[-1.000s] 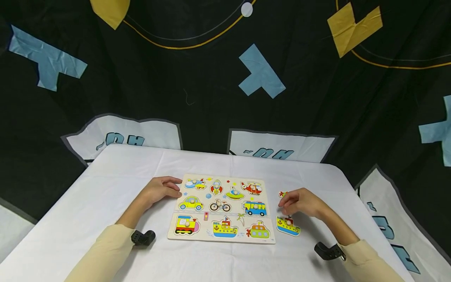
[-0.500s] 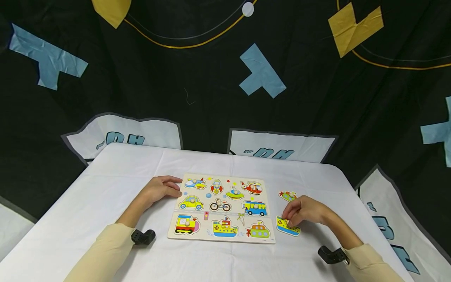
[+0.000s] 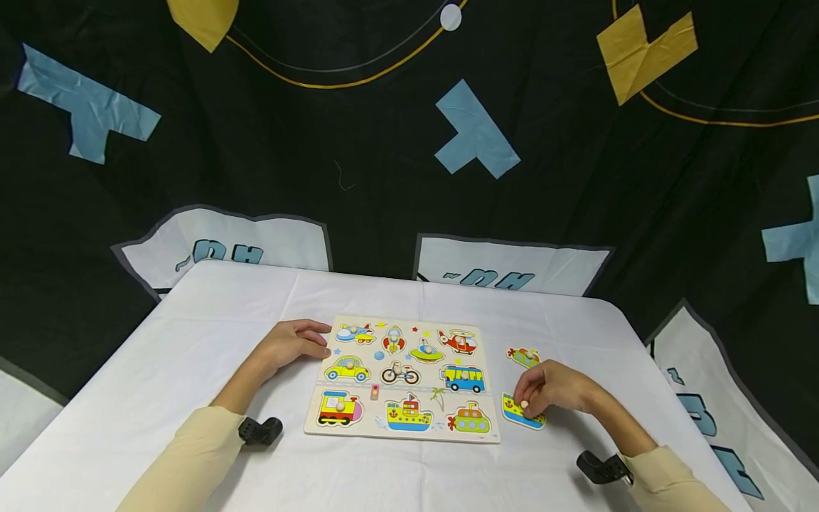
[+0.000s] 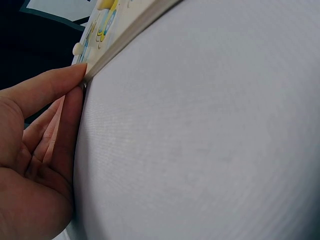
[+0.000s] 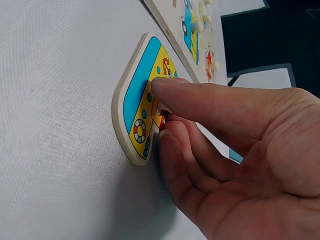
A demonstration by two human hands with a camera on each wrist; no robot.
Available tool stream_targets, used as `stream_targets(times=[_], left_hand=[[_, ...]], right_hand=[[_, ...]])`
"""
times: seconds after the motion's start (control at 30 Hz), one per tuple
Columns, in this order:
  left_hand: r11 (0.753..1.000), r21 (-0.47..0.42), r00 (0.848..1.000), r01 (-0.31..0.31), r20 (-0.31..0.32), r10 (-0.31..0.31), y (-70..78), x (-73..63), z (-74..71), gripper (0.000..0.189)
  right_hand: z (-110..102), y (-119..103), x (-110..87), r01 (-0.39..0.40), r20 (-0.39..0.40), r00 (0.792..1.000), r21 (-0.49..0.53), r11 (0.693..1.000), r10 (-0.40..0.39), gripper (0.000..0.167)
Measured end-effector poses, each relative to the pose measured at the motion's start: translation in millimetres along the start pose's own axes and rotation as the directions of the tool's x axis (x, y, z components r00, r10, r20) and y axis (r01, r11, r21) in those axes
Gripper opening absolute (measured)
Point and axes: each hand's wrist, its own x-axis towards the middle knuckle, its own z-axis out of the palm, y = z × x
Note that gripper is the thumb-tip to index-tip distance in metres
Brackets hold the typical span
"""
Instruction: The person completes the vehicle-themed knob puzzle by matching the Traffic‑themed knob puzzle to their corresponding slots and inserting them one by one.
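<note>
My left hand [image 3: 287,348] holds the left edge of the wooden peg puzzle board [image 3: 374,430]. In the left wrist view its thumb lies at the board's rim [image 4: 132,40], with the index fingertip just below. To the right of the board, my right hand [image 3: 555,387] pinches a yellow and blue boat puzzle piece [image 3: 531,421] by its knob area. The right wrist view has the thumb over the boat's face and the other fingertips at its far edge; the fingers hide part of the piece. Just beyond that hand lies a green submarine puzzle piece [image 3: 523,356].
Vehicle pictures cover the board, several with knobs, such as the bus [image 3: 462,378] and the train [image 3: 339,407]. A white cloth covers the table [image 3: 409,476]. Behind it hangs a black curtain [image 3: 371,171] with blue and yellow shapes.
My right hand has come down and toward me, from beside the submarine piece to the boat piece, and its fingers have closed there. The left hand and the board have stayed still.
</note>
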Motion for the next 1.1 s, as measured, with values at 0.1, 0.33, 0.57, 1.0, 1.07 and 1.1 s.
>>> stream_targets(times=[0.1, 0.33, 0.57, 1.0, 1.07, 1.1], left_hand=[[1.000, -0.001, 1.000, 0.003, 0.000, -0.003, -0.1, 0.1, 0.6, 0.056], [1.000, -0.002, 1.000, -0.001, 0.002, 0.001, -0.6, 0.8, 0.7, 0.056], [1.000, -0.011, 1.000, 0.000, 0.002, 0.000, -0.5, 0.7, 0.7, 0.056], [1.000, -0.007, 1.000, -0.001, -0.002, 0.001, -1.3, 0.3, 0.9, 0.056], [1.000, -0.009, 1.000, 0.002, -0.003, -0.002, -1.1, 0.5, 1.3, 0.056], [1.000, -0.009, 1.000, 0.003, -0.003, -0.003, -1.1, 0.6, 1.4, 0.056]], right_hand=[[1, 1, 0.4, -0.006, 0.002, 1.000, -0.004, 1.000, 0.006, 0.021], [1, 1, 0.6, -0.001, 0.001, 1.000, 0.001, 1.000, 0.001, 0.020], [1, 2, 0.8, -0.003, -0.004, 1.000, 0.008, 1.000, 0.003, 0.021], [-4, -10, 6.4, 0.004, 0.003, 1.000, -0.099, 0.995, -0.004, 0.018], [-6, -12, 6.7, 0.000, 0.008, 1.000, -0.098, 0.995, 0.001, 0.018], [-6, -14, 7.0, -0.004, 0.008, 1.000, -0.093, 0.996, 0.005, 0.019]])
